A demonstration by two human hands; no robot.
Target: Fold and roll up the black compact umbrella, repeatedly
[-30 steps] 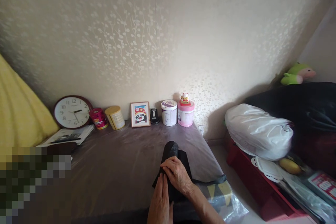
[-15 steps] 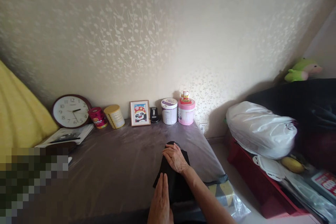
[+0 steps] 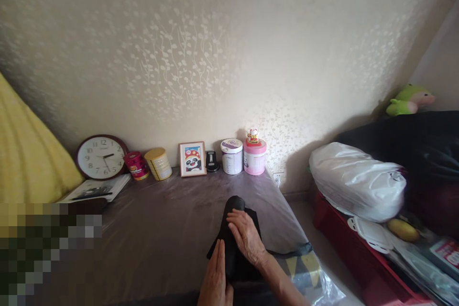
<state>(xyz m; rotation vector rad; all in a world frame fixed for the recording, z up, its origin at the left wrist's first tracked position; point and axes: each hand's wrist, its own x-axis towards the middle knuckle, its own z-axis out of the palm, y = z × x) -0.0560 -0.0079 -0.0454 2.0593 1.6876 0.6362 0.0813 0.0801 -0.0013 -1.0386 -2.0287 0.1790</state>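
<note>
A black cloth-like item [image 3: 233,252] lies on the grey-brown table cover, near its front edge. Its middle is a long raised roll with a rounded far end, and flat black flaps spread out at both sides; I cannot make out its kind. My right hand [image 3: 246,235] rests over the upper right of the roll with its fingers stretched and lying on it. Along the lower left side of the roll is my left hand [image 3: 216,270], its fingers straight and side by side, touching the black material. Part of the item is hidden under both hands.
Along the wall stand a round clock [image 3: 101,157], a magenta can [image 3: 136,166], a yellow can [image 3: 158,164], a framed panda picture [image 3: 192,159], a small black device [image 3: 212,161] and two tubs [image 3: 232,157]. A red box [image 3: 344,234] with a white bag [image 3: 356,179] is at right.
My right hand has slid back along the roll toward me, uncovering its rounded far end. My left hand stays at the left side, barely shifted. The view has tilted slightly.
</note>
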